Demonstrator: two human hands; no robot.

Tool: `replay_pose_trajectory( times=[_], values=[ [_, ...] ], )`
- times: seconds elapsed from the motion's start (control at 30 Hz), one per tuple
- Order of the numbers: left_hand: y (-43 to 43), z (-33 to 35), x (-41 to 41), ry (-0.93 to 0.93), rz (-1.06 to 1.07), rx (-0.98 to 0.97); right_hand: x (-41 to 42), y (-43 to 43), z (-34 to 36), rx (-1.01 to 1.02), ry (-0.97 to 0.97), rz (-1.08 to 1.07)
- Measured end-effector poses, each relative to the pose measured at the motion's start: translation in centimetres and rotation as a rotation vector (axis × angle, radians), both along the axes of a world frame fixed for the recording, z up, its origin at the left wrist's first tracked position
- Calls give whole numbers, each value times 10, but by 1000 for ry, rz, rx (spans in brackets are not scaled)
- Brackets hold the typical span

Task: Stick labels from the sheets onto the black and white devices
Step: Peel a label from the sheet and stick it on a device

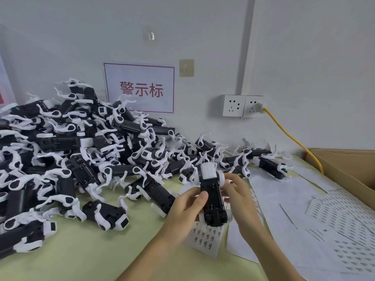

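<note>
While both hands are clamped on one device (212, 191), it's held off the table (91, 256), about mid-table toward the near edge. Its long axis runs away from the camera, white ribbed end far, black face toward the camera.

Grip: left hand (186, 209) wraps it from the left, thumb lying across the black body. On the other side, right hand (240, 194) comes in with fingers curled against the device's right flank by the round white part. Can't tell whether a label sits under those fingertips. Hands are close together, with only the device between them.

Directly under it: small label sheet (207, 240) flat on the table, with rows of small dark labels, partly hidden by the left wrist. Along the right edge: more label sheets (334, 226), overlapping. Some carry rows of labels, some are mostly bare white backing.

Left side and far-left corner: pile of black and white devices (81, 142), stacked highest against the wall. It thins to a single layer along the far edge toward the right. Nearest strays lie just left of the left hand.

Far right corner: cardboard box (345, 165), open top, beside the sheets. A yellow cable (292, 138) runs from the wall socket (242, 106) down toward the box's edge, where it drops out of sight. On the wall behind the pile: red-bordered sign (140, 88) with red characters, adhesive hook (186, 67) just right of it.
</note>
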State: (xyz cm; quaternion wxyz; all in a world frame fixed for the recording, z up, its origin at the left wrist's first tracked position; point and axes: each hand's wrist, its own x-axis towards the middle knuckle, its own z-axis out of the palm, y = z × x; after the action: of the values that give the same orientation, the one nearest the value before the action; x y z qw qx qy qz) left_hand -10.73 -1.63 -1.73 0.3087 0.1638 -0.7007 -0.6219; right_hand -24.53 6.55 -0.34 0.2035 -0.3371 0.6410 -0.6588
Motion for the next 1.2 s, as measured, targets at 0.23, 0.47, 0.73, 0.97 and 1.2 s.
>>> replay_pose_trajectory(
  times=[0.23, 0.47, 0.73, 0.97, 1.2],
  values=[
    [-13, 0, -1, 161, -19, 384, 12, 1, 1, -54, 202, 253],
    [-19, 0, 3, 104, -56, 301, 16, 0, -4, -45, 307, 236],
    [-8, 1, 0, 18, 41, 117, 22, -5, -8, -120, 223, 107],
    [-1, 3, 1, -6, -21, -142, 13, -3, -3, -137, -6, 129],
    [-1, 14, 7, 21, -60, 107, 4, 4, 1, -138, -231, 381]
  ],
)
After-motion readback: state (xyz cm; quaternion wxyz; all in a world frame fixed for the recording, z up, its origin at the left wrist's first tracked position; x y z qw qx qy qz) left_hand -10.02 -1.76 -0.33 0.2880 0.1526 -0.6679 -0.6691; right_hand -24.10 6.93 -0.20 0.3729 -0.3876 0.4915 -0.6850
